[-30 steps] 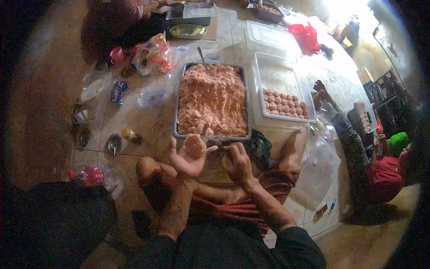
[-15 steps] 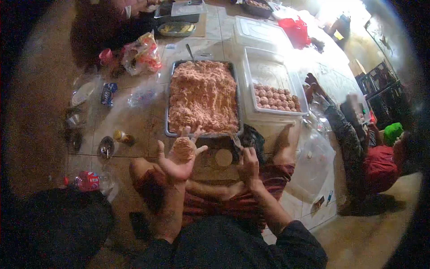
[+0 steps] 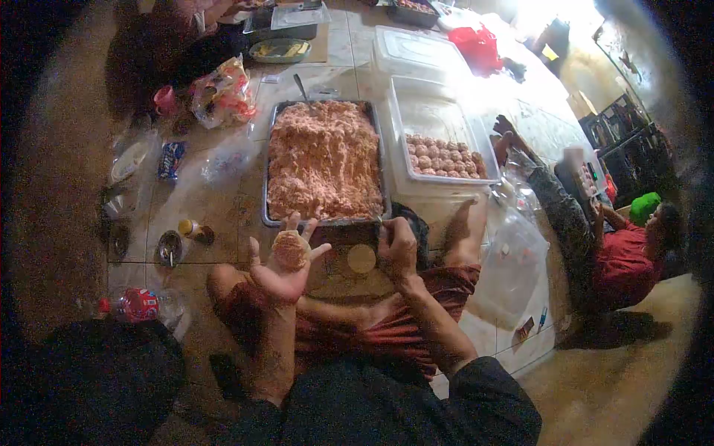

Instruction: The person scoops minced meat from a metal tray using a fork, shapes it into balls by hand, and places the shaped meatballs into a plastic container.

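A flattened round of pinkish minced mixture (image 3: 290, 250) lies on the palm of my left hand (image 3: 280, 276), palm up with the fingers spread. My right hand (image 3: 399, 249) is closed round a fork, of which only a little shows by the tray's lower right corner. Just beyond both hands is a dark-rimmed tray (image 3: 265, 186) heaped with minced mixture (image 3: 323, 160), and a spoon (image 3: 300, 85) stands in its far edge. To the right, a clear plastic box (image 3: 396, 111) holds rows of meatballs (image 3: 444, 157).
Left are a small yellow-capped jar (image 3: 190, 228), an ashtray (image 3: 170, 247), a blue packet (image 3: 171, 160) and a bottle (image 3: 141, 305). A clear bag (image 3: 513, 275) lies right of my knee. One person in red (image 3: 628, 260) sits far right, another person (image 3: 178, 44) at the upper left.
The view has shifted, so the surroundings sit further left. The fork has turned and shows less than half a second ago. My left hand has stayed spread under the round.
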`<state>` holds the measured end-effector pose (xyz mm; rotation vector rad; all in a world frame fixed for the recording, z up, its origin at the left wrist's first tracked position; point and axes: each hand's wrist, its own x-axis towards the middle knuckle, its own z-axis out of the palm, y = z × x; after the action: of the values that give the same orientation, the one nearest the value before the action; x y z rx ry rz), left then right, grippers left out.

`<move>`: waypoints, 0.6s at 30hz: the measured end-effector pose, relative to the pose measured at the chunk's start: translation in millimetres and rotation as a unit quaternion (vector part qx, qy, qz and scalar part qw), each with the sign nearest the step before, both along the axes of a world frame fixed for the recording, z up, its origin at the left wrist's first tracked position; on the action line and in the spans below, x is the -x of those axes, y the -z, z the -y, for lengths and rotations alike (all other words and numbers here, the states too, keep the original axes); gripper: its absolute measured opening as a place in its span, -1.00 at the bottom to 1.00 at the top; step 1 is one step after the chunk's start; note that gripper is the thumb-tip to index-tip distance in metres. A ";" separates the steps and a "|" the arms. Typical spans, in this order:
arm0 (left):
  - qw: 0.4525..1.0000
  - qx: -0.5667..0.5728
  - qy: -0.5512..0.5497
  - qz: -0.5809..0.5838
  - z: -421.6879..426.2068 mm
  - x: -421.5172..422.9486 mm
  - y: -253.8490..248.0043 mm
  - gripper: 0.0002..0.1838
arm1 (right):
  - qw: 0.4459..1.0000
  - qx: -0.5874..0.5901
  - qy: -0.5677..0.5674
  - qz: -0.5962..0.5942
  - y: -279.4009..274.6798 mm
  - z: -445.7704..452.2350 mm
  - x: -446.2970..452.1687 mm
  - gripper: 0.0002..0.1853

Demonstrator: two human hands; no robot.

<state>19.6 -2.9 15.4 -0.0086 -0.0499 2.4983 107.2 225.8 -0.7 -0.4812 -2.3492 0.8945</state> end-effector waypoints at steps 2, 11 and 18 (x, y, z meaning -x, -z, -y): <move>0.999 0.012 -0.015 0.029 0.7 -0.4 1.3 -0.10 | 1.000 -0.027 -0.002 0.000 21.3 -3.4 -3.2 -0.91; 0.999 0.010 0.008 0.048 -3.5 -1.5 7.7 -0.13 | 0.999 -0.034 0.027 0.022 12.0 -8.6 -40.9 -0.91; 0.999 -0.005 0.009 0.040 -3.8 -3.7 5.7 -0.11 | 0.993 -0.080 -0.039 0.072 21.8 -16.2 -25.2 -0.91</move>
<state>23.3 0.8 9.7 -0.1038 -0.0948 2.4782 132.4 242.0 -22.6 -0.4020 -2.5622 0.7200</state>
